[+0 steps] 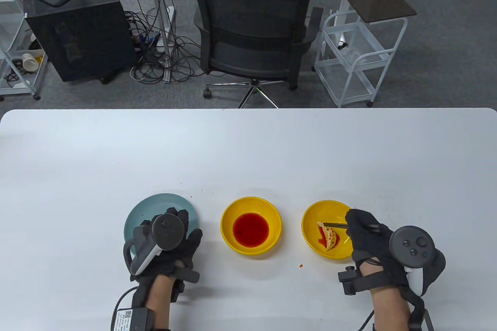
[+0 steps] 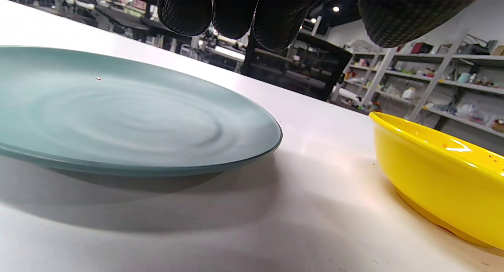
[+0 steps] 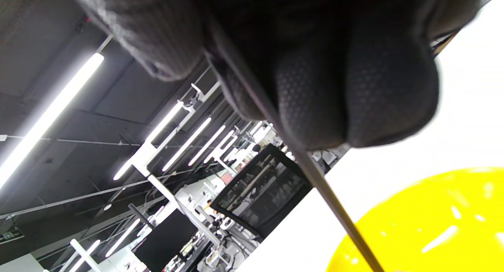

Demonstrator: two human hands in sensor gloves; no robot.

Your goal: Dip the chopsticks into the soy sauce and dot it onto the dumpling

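A yellow bowl [image 1: 233,230] with red soy sauce [image 1: 251,229] stands at the table's front middle. A second yellow bowl [image 1: 314,216] to its right holds a dumpling [image 1: 328,236] stained with sauce. My right hand [image 1: 367,232] grips dark chopsticks [image 1: 334,225] whose tips touch the dumpling's top end. In the right wrist view the chopsticks [image 3: 334,209] run down from my fingers [image 3: 354,98] over the bowl [image 3: 433,224]. My left hand [image 1: 167,238] rests flat, fingers spread, over the near edge of a teal plate [image 1: 155,203].
The teal plate [image 2: 118,114] shows close in the left wrist view, with the sauce bowl's side [image 2: 433,185] at its right. Small sauce specks [image 1: 301,265] lie on the white table. An office chair [image 1: 252,32] stands beyond the far edge.
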